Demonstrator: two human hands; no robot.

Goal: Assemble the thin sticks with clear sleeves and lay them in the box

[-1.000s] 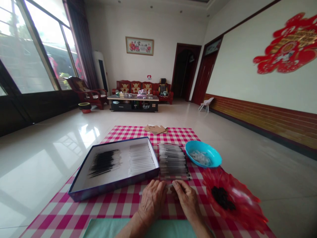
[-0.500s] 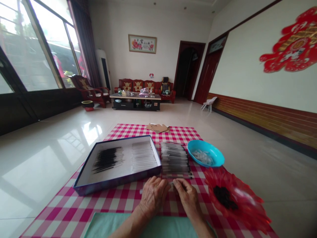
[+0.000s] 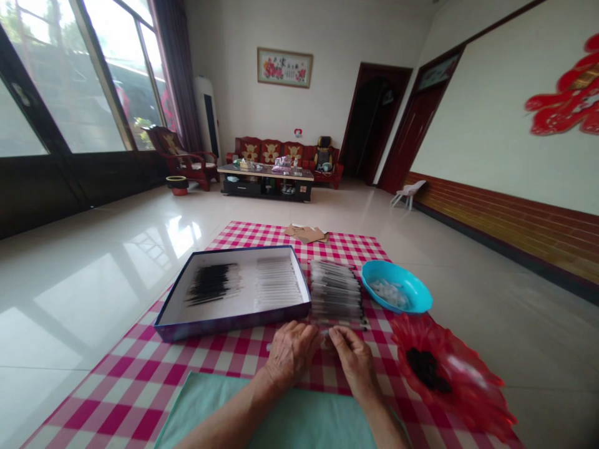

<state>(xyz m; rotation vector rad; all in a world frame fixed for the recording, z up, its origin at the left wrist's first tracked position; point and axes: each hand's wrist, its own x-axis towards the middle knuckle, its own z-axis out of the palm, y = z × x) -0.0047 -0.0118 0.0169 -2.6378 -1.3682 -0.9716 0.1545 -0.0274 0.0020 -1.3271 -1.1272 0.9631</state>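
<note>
On the checked cloth [image 3: 210, 362], a thin pen [image 3: 326, 333] is gripped between the curled fingers of the left hand [image 3: 292, 352] and right hand [image 3: 355, 362], just before a row of pens [image 3: 337, 293]. A box [image 3: 234, 324] is set to the left; a blue bowl [image 3: 418, 304] and red dish [image 3: 472, 380] are set to the right.

Glossy pale floor [image 3: 93, 280], tall bright windows [image 3: 70, 75], red sofa [image 3: 281, 151] behind a low dark table [image 3: 266, 182]

Home living rm: sofa [image 3: 281, 151], coffee table [image 3: 266, 181], armchair [image 3: 180, 159].
</note>
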